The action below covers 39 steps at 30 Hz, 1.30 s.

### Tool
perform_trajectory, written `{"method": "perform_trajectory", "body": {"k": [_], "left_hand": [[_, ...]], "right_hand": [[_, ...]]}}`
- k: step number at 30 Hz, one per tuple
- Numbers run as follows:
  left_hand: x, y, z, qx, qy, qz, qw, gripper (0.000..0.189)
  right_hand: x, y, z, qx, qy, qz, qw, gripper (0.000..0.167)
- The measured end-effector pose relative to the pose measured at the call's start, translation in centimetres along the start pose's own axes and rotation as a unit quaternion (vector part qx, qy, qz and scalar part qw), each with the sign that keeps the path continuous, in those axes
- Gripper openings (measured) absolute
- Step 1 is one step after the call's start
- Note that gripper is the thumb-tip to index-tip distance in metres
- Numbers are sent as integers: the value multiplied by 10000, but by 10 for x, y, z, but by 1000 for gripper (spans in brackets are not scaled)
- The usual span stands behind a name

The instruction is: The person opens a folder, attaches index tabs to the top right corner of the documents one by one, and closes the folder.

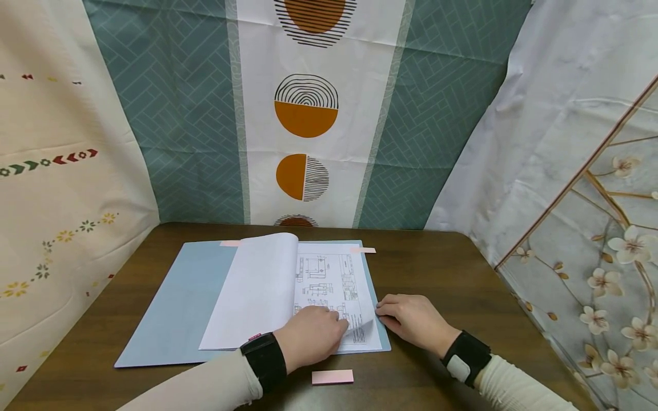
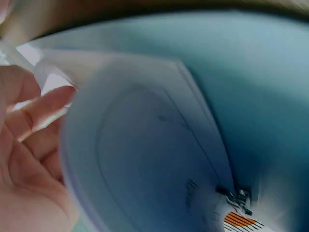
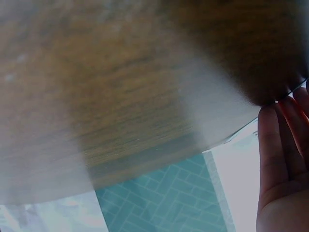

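A light blue folder (image 1: 164, 308) lies open on the table, holding a stack of papers. White pages (image 1: 257, 291) are turned over to the left and bulge along the fold. To the right a sheet with technical drawings (image 1: 334, 274) is uppermost, its lower right corner curling up. My left hand (image 1: 313, 334) reaches over this sheet and pinches its lower edge between thumb and fingers; in the left wrist view the paper (image 2: 55, 79) bends at the fingertips. My right hand (image 1: 411, 319) rests at the folder's right edge, fingers fairly straight and touching it.
A pink sticky-note pad (image 1: 332, 377) lies on the brown wooden table (image 1: 437, 274) in front of the folder. One pink tab (image 1: 364, 250) sticks out at the top right, another (image 1: 229, 243) at the top left. A metal clip (image 2: 239, 200) shows at the fold. Patterned cloths hang around.
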<state>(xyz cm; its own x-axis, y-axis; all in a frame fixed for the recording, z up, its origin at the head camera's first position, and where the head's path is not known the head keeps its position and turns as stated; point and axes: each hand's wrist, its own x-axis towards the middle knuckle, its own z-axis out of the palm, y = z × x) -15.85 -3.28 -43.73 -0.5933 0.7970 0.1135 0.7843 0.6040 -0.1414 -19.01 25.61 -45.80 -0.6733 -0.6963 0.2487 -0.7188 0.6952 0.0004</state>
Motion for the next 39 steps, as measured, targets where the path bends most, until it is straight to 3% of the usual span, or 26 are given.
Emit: {"method": "perform_trajectory", "body": {"k": [3,8,12,16,26,35,39], "left_hand": [[5,6,1,93,108,-150,9998,13],[12,12,2,245,31,-322,9992,16],[15,9,3,209,27,-467,9987,18],[12,5,2,68,241,-640,9976,17],[-6,-11,-12,530,1204,-790,9882,24],[-32,-27,-18,995,1385,-746,9825,28],[-46,-32,-19,1218,1258,-767,9816,33]], "right_hand": [[0,0,-2,7,18,-8,10000,19],[0,-2,-4,22,70,-111,9999,19],[0,-3,-3,56,136,-192,9997,18],[0,-3,-2,76,166,-265,9995,16],[0,1,1,14,206,-253,9995,14],[-2,2,2,20,107,-151,9998,14],[-2,1,2,42,94,-117,9999,15]]}}
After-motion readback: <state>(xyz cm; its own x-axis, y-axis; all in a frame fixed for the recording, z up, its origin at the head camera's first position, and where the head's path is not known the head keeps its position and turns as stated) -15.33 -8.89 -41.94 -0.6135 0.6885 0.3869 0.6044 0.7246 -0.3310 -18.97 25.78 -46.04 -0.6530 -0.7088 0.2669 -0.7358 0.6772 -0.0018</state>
